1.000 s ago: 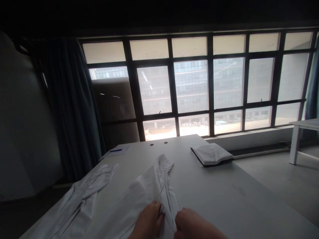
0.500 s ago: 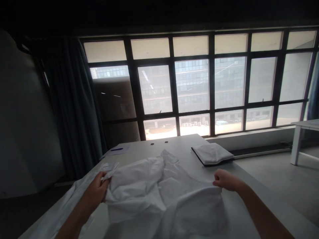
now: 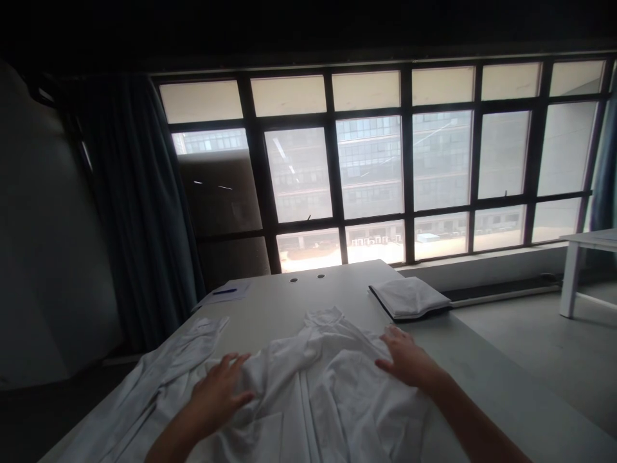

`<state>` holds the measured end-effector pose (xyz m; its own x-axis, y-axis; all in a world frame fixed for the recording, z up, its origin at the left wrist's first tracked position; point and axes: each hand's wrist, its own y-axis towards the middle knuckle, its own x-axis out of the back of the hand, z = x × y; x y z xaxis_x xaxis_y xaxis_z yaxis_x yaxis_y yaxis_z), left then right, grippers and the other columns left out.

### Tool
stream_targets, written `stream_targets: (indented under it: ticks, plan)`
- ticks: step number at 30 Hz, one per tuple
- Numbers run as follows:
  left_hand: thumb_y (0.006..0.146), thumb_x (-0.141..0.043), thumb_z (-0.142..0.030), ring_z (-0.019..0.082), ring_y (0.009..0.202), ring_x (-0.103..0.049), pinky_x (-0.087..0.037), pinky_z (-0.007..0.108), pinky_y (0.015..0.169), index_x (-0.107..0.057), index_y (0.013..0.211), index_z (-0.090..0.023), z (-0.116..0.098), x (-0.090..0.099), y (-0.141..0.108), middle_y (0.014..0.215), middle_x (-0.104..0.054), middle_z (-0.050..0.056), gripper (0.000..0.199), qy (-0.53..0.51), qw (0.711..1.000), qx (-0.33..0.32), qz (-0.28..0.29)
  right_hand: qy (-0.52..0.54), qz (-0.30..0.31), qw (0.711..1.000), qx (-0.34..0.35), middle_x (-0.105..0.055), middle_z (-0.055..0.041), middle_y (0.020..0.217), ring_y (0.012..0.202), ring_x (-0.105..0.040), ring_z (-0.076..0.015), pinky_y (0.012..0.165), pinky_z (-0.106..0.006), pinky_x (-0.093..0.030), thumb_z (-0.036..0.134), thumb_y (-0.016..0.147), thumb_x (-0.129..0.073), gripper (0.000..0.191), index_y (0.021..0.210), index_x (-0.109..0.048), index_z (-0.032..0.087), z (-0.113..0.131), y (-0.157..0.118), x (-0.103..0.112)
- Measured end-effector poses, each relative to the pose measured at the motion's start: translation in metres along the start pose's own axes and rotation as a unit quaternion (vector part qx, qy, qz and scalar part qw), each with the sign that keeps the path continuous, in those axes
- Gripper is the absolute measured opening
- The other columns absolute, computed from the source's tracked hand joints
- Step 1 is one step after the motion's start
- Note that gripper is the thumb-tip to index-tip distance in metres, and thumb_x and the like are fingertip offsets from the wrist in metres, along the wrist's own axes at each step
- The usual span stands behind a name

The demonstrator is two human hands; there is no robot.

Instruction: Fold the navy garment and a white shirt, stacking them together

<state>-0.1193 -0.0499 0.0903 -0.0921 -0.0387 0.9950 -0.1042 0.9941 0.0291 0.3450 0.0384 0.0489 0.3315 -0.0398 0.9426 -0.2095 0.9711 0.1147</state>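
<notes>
Grips open, palms resting with fingers spread, holding nothing: my left grip (image 3: 219,392) lies on the left of the white shirt (image 3: 313,392), my right grip (image 3: 407,363) at its right edge, nearer the collar (image 3: 328,316). The shirt's long axis runs away from me between them, collar furthest. Its sleeve (image 3: 180,360) trails left across the surface (image 3: 270,302); a folded white cloth (image 3: 409,297) lies just beyond my right grip.
</notes>
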Motion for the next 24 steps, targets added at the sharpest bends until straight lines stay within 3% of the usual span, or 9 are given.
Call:
stream_targets:
  ticks: [1,3,5,7,9,12,16,20,24]
  plan:
    - [0.074,-0.071,-0.049,0.032,0.148,-0.033,-0.031,0.046,0.117,-0.043,0.150,-0.030,-0.020,-0.010,-0.004,0.161,-0.038,0.008,0.084,-0.008,0.999,-0.015,0.030,0.012,0.041,0.998,0.039,-0.043,-0.0204,0.154,0.141,-0.039,-0.0426,0.109,-0.053,-0.037,0.059,0.078,-0.071,0.072,0.138,-0.059,0.020,0.012,-0.007,-0.008]
    - [0.067,-0.077,-0.054,0.034,0.153,-0.022,-0.026,0.050,0.120,-0.031,0.157,-0.032,-0.060,-0.029,-0.014,0.168,-0.024,0.009,0.104,-0.055,0.986,-0.061,0.145,0.037,0.124,0.985,0.112,-0.042,-0.0201,0.155,0.141,-0.038,-0.0454,0.112,-0.056,-0.034,0.067,0.068,-0.076,0.087,0.140,-0.058,0.022,0.033,-0.021,-0.027]
    - [0.058,-0.083,-0.060,0.041,0.154,-0.013,-0.024,0.064,0.116,-0.021,0.159,-0.035,-0.095,-0.047,-0.024,0.170,-0.007,0.010,0.121,-0.050,0.967,-0.086,0.235,0.040,0.181,0.970,0.157,-0.045,-0.0183,0.154,0.139,-0.040,-0.0497,0.110,-0.061,-0.036,0.065,0.054,-0.085,0.097,0.138,-0.059,0.025,0.049,-0.033,-0.046]
    - [0.055,-0.085,-0.058,0.047,0.152,0.000,-0.012,0.080,0.108,-0.014,0.159,-0.034,-0.119,-0.063,-0.030,0.169,0.002,0.013,0.128,0.009,0.970,-0.058,0.237,0.018,0.207,0.962,0.176,-0.045,-0.0181,0.153,0.138,-0.037,-0.0541,0.106,-0.066,-0.038,0.057,0.042,-0.092,0.105,0.137,-0.059,0.027,0.060,-0.039,-0.061]
    - [0.054,-0.086,-0.055,0.048,0.151,0.007,-0.003,0.085,0.103,-0.010,0.159,-0.035,-0.128,-0.074,-0.030,0.169,0.006,0.014,0.131,0.041,0.975,-0.042,0.216,0.004,0.215,0.959,0.186,-0.046,-0.0197,0.151,0.138,-0.037,-0.0544,0.105,-0.066,-0.039,0.046,0.038,-0.096,0.107,0.136,-0.059,0.025,0.063,-0.039,-0.067]
    - [0.048,-0.088,-0.049,0.048,0.151,0.006,-0.002,0.083,0.105,-0.013,0.158,-0.037,-0.112,-0.081,-0.020,0.169,0.002,0.013,0.134,0.032,0.977,-0.050,0.204,0.020,0.202,0.961,0.188,-0.048,-0.0220,0.148,0.136,-0.044,-0.0463,0.110,-0.056,-0.039,0.033,0.042,-0.096,0.098,0.132,-0.061,0.017,0.057,-0.031,-0.062]
    - [0.051,-0.083,-0.053,0.044,0.153,0.000,-0.006,0.076,0.113,-0.018,0.158,-0.035,-0.066,-0.074,-0.001,0.169,-0.004,0.009,0.126,0.011,0.980,-0.062,0.189,0.041,0.173,0.970,0.165,-0.054,-0.0172,0.140,0.130,-0.050,-0.0368,0.110,-0.043,-0.040,0.020,0.043,-0.092,0.082,0.120,-0.065,0.015,0.033,-0.013,-0.047]
    - [0.055,-0.082,-0.045,0.039,0.154,-0.006,-0.004,0.067,0.118,-0.025,0.157,-0.034,-0.032,-0.063,0.010,0.169,-0.009,0.009,0.118,0.001,0.981,-0.042,0.191,0.057,0.146,0.979,0.131,-0.064,-0.0036,0.111,0.109,-0.058,-0.0278,0.092,-0.034,-0.046,0.014,0.047,-0.085,0.038,0.081,-0.068,0.020,0.003,0.004,-0.033]
    - [0.052,-0.081,-0.033,0.038,0.154,-0.010,-0.004,0.064,0.120,-0.030,0.156,-0.032,-0.015,-0.059,0.014,0.169,-0.014,0.012,0.115,-0.013,0.980,-0.014,0.199,0.077,0.091,0.988,0.093,-0.066,-0.0011,0.095,0.088,-0.061,-0.0199,0.077,-0.028,-0.044,0.013,0.063,-0.072,0.018,0.078,-0.065,0.020,-0.029,0.012,-0.010]
